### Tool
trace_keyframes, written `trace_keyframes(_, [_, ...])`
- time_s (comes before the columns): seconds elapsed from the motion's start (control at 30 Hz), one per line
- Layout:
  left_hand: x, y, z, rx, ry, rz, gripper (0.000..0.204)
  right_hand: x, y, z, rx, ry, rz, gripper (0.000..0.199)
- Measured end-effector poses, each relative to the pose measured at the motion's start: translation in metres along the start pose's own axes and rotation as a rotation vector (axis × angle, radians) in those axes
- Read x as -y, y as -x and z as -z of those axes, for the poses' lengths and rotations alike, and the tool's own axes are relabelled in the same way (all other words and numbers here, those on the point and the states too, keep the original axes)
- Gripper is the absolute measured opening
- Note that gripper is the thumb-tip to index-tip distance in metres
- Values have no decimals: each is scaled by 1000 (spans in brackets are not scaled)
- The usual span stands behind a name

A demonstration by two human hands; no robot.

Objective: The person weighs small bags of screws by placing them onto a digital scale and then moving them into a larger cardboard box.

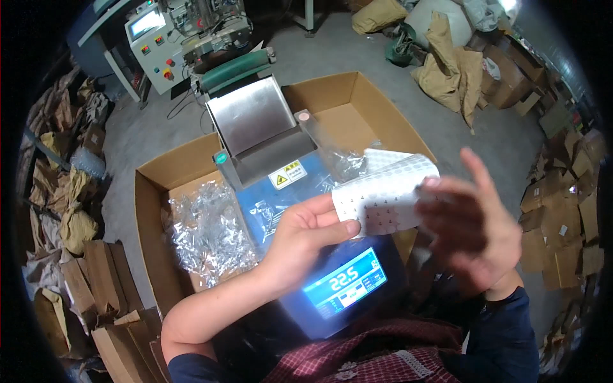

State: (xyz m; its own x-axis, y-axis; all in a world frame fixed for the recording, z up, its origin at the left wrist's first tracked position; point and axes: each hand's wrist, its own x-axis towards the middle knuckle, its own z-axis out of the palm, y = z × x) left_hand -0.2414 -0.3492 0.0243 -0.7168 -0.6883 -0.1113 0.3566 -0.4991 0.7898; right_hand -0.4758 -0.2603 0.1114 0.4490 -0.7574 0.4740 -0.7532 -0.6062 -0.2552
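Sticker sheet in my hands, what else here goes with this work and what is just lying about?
In use:
- sticker sheet, pinched by the left hand
- right hand, blurred, at the sheet's right edge
- weighing scale with lit display
- metal chute
- clear small bags in the cardboard box

Lying about:
- brown sacks
- flattened cartons
- control cabinet

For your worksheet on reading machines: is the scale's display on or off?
On. The display glows blue with lit digits, just below the left hand.
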Motion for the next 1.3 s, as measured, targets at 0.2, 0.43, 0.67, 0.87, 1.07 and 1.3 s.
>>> trace_keyframes(0.2, [-1, -4, -3, 10, -118, -17, 39, -16, -20, 6, -26, -141, -69, 54])
trace_keyframes(0.43, [-7, -2, -14, 48, -123, -18, 37, -24, -9, -15, -5, -339, -243, 43])
trace_keyframes(0.67, [-29, 0, -15, -99, -752, -278, 32, -11, -7, -10, -126, -865, -535, 48])
trace_keyframes(0.87, [-29, 7, -26, -109, -615, -256, 20, -10, -5, -18, -122, -1104, -602, 47])
trace_keyframes(1.07, [-29, 7, -8, -163, -730, -216, 23, -26, 2, -27, -29, -862, -553, 37])
trace_keyframes(1.3, [-27, 6, 8, -172, -712, -224, 29, -28, 5, -27, -88, -878, -649, 23])
